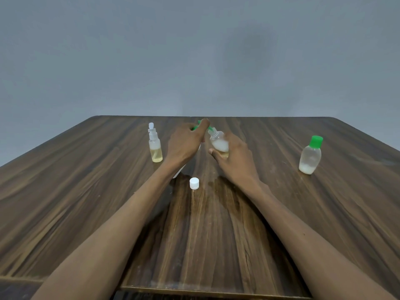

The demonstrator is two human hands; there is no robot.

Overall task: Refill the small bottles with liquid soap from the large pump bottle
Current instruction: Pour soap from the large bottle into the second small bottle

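The large pump bottle stands at the table's middle, mostly hidden behind my left hand. Only its white lower edge and green pump head show. My left hand grips the pump head, with a finger lying over its top. My right hand holds a small clear uncapped bottle, tilted so its open neck meets the green nozzle. There is whitish and yellowish liquid inside it. A small white cap lies on the table between my forearms.
A small spray bottle with yellowish liquid stands left of my left hand. A green-capped small bottle with a little white liquid stands far right. The wooden table ends at a grey wall behind. A wet patch lies near the cap.
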